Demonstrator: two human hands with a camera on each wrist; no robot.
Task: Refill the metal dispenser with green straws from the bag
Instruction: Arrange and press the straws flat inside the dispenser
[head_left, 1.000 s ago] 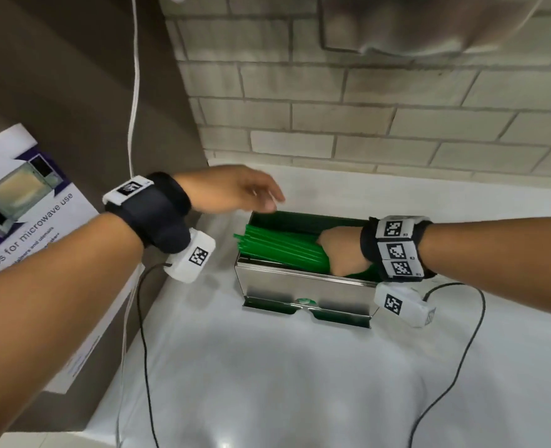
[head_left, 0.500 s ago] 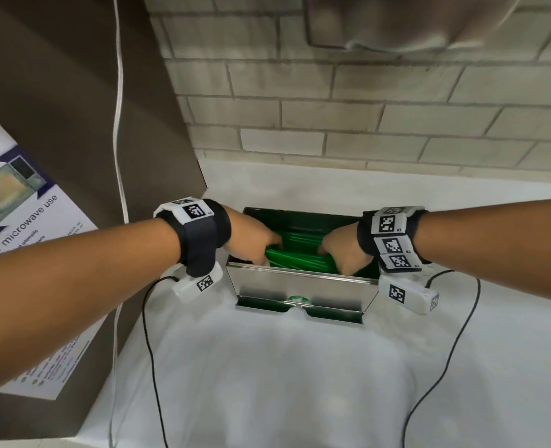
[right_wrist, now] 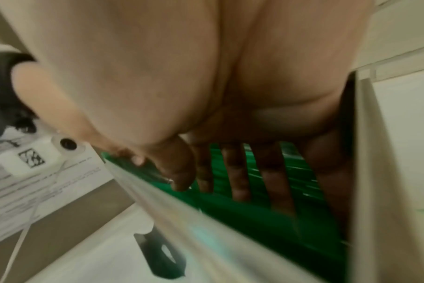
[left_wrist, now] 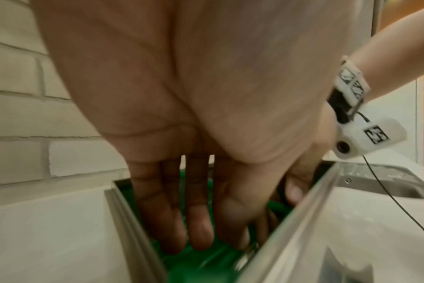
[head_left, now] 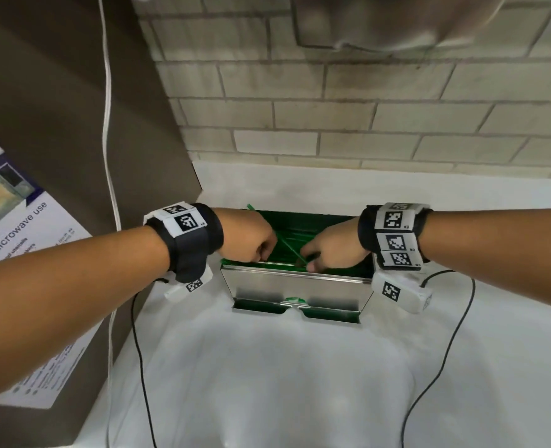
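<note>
Straws (head_left: 295,244) fill the dispenser (head_left: 295,284), which sits on the white counter (head_left: 283,376) close to the brick wall (head_left: 348,124). I see both hands reaching into its open top from either end. My left hand (head_left: 249,236) is at the left end; from the left wrist view its fingers (left_wrist: 198,214) run straight down, slightly spread, tips resting on the green pile (left_wrist: 206,256), gripping nothing. My right hand (head_left: 330,248) is at the right end; in the right wrist view its fingers (right_wrist: 237,172) are also extended and splayed, lying flat over the straws (right_wrist: 266,216), with the thumb beside the front wall (right_wrist: 206,226). One straw (head_left: 269,226) lies crooked, slanting up from near the right fingertips to poke above the left knuckles; I cannot tell whether either hand pinches it.

From the head view, the knuckles cover most of the opening, so only a strip of green shows between the hands. Both wrist views are blurred, and the palms block their upper halves. Along the dispenser's foot, the dispensing slot (head_left: 296,307) shows green. A sheet about microwave use (head_left: 18,227) lies on the brown surface to my left, cut off by the edge. No bag shows in any view.
</note>
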